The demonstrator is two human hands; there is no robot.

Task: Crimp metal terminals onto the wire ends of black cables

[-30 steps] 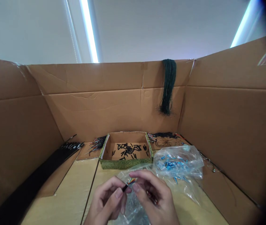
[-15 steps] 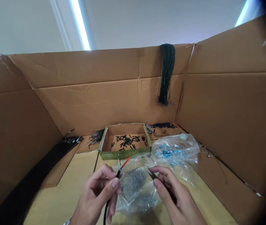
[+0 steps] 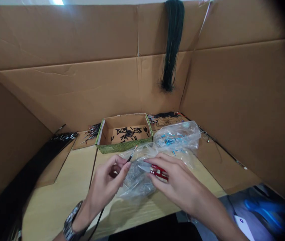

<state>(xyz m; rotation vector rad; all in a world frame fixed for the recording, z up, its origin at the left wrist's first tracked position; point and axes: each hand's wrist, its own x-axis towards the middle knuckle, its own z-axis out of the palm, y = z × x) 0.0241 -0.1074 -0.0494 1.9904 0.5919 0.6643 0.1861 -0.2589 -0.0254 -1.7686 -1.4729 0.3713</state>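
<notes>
Between the thumb and fingers of my left hand [image 3: 111, 177] is a black cable [image 3: 130, 158], its thin stripped end pointing up and right. The rest of the cable trails down below the wrist. My right hand [image 3: 172, 174] is closed on small red-handled snips [image 3: 159, 171], whose pointed blades face left toward the cable end without touching it. Under both hands lies a clear plastic bag [image 3: 138, 189] of small greyish pieces too fine to make out.
Behind the hands stands a green-edged box [image 3: 123, 146] holding several short black pieces. A clear bag with blue pieces [image 3: 175, 139] lies right of it. Black cables [image 3: 42, 160] run along the left; dark strands [image 3: 174, 43] hang on the cardboard wall [image 3: 87, 83].
The view has tilted down. The red handles of the snips now show in my right hand, with the blades nearer the cable. The cable end has turned, and its orange wires no longer show clearly.
</notes>
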